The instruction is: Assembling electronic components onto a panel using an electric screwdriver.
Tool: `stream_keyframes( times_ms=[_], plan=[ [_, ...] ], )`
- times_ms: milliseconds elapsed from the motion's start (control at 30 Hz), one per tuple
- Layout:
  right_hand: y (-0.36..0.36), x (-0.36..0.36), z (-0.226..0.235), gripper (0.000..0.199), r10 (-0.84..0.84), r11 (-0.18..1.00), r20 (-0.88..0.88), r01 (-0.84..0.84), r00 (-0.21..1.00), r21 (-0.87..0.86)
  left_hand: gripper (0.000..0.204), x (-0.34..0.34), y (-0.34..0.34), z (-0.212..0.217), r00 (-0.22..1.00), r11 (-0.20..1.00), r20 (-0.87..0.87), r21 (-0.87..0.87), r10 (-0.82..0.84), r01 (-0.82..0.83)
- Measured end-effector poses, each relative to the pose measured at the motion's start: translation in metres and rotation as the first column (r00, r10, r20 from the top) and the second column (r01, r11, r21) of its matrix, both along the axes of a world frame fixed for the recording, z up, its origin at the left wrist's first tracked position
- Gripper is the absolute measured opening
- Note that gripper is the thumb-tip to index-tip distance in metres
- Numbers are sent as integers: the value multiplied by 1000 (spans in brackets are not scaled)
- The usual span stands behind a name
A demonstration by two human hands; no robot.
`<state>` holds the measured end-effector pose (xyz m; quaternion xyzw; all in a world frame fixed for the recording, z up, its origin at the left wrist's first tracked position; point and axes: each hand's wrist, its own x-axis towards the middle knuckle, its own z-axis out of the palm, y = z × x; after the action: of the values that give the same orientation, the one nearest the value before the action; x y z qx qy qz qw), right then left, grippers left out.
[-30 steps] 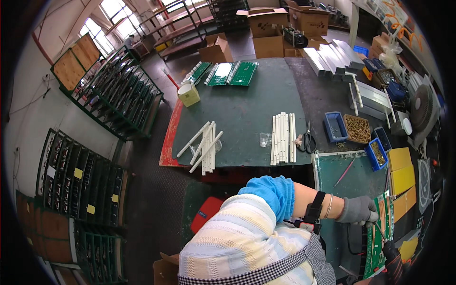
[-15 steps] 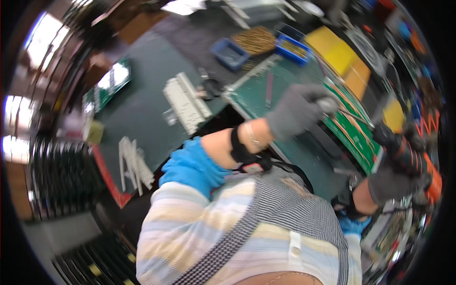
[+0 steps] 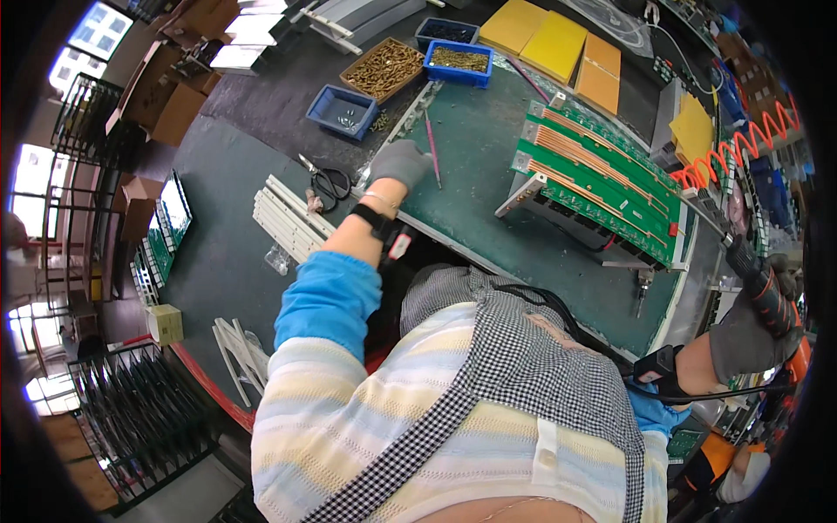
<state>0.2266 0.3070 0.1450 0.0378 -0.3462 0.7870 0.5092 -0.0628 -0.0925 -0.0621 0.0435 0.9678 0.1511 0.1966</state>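
A bare stretch of green mat (image 3: 488, 166) lay open between the left hand (image 3: 399, 163) and the circuit board (image 3: 602, 187), crossed only by a thin pink rod (image 3: 431, 150). Scissors (image 3: 330, 185) and white strips (image 3: 288, 222) lay close on the hand's outer side; parts trays (image 3: 384, 70) blocked the far edge. The right hand (image 3: 750, 336), closed around a screwdriver (image 3: 757, 281), sat tight against the table's right end.

Black-handled scissors (image 3: 330, 185) lie on the dark workbench (image 3: 227, 235), just beside a stack of white strips (image 3: 288, 222). Beyond the scissors sit a blue bin (image 3: 342, 112) and a tray of brass screws (image 3: 384, 70); yellow pads (image 3: 558, 42) lie farther right, cardboard boxes (image 3: 170, 109) farther left.
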Motion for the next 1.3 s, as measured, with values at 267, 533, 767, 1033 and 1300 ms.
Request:
stream_keyframes(
  times_ms=[267,533,767,1033,1300],
  plan=[
    [27,36,-10,48,131,991,-40,-131,991,-3,35,-44,36,-35,969,994,246,-94,-22,46],
    [92,56,-25,49,85,996,-1,-85,996,-18,37,4,-43,-7,933,739,-55,627,357,-246],
    [110,-22,-63,67,420,904,-40,-422,906,-73,38,100,-39,125,967,-618,205,743,-154,-256],
    [63,-90,-103,53,466,697,-166,-476,869,-535,32,184,96,167,994,-344,35,936,-103,-69],
    [62,-95,-115,50,475,643,-246,-524,845,-559,38,201,183,133,964,299,-189,924,-189,240]
  ],
)
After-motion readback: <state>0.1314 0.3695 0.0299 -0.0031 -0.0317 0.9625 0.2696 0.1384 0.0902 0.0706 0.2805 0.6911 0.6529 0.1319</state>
